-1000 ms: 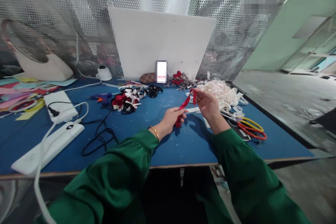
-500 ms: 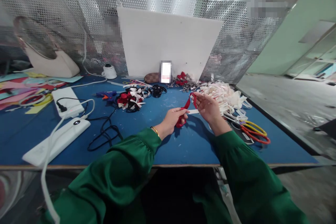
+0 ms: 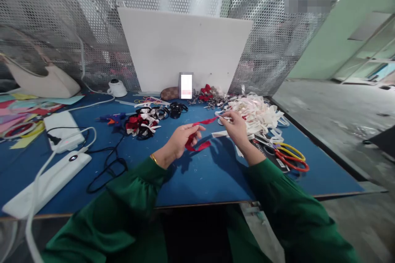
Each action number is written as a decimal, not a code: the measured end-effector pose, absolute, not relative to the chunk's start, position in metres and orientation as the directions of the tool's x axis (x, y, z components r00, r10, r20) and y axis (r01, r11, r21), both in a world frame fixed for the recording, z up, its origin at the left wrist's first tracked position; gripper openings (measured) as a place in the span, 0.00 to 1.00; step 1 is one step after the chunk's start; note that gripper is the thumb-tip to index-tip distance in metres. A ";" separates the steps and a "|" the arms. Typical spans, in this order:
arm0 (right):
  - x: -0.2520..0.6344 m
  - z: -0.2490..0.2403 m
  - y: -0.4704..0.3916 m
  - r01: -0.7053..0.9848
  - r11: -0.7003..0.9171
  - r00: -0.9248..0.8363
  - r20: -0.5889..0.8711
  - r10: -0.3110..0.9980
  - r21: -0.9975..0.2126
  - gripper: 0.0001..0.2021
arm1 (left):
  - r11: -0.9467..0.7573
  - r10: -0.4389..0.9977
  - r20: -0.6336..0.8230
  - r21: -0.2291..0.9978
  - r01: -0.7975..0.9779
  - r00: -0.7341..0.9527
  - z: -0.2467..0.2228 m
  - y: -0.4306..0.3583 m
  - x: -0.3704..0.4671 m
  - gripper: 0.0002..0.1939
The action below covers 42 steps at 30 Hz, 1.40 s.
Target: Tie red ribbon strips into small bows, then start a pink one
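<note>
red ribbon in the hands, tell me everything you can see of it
The red ribbon is a narrow, soft-looking strip, apparently fabric. One stretch runs from the left hand to the pinching right hand. Part is hidden in the left hand, and a loose end curves out below it, over the blue table.

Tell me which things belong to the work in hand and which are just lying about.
In the work:
- red ribbon, between left hand and right hand
- perhaps scissors, pale strips

Seemingly just lying about:
- handbag
- checked pouch
</note>
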State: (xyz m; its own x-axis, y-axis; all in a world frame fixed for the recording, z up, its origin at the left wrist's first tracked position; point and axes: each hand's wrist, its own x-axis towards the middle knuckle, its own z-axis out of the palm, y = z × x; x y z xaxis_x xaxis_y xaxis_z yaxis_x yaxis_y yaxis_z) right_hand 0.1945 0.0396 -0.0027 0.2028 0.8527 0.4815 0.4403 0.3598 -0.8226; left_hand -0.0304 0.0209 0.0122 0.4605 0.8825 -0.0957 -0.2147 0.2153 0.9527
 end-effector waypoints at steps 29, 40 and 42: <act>0.185 -0.027 0.036 0.110 0.242 0.282 0.263 0.922 -0.964 0.10 | 0.421 0.785 -0.293 0.899 -0.122 0.546 0.006 0.000 -0.028 0.11; 0.193 -0.034 0.044 0.129 0.178 0.321 0.211 0.923 -0.975 0.11 | 0.409 0.791 -0.260 0.898 -0.161 0.554 0.005 0.001 -0.030 0.10; 0.193 -0.034 0.041 0.342 0.198 0.282 0.302 0.911 -0.919 0.16 | 0.410 0.801 -0.260 0.895 -0.178 0.539 0.006 0.001 -0.030 0.10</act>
State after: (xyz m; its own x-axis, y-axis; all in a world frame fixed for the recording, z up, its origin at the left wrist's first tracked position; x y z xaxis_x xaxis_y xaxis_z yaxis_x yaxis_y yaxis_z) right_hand 0.1929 0.0411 -0.0337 0.2817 0.9109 0.3017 0.3420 0.1985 -0.9185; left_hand -0.0296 0.0014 0.0056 0.5388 0.8013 -0.2599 -0.1777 0.4096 0.8948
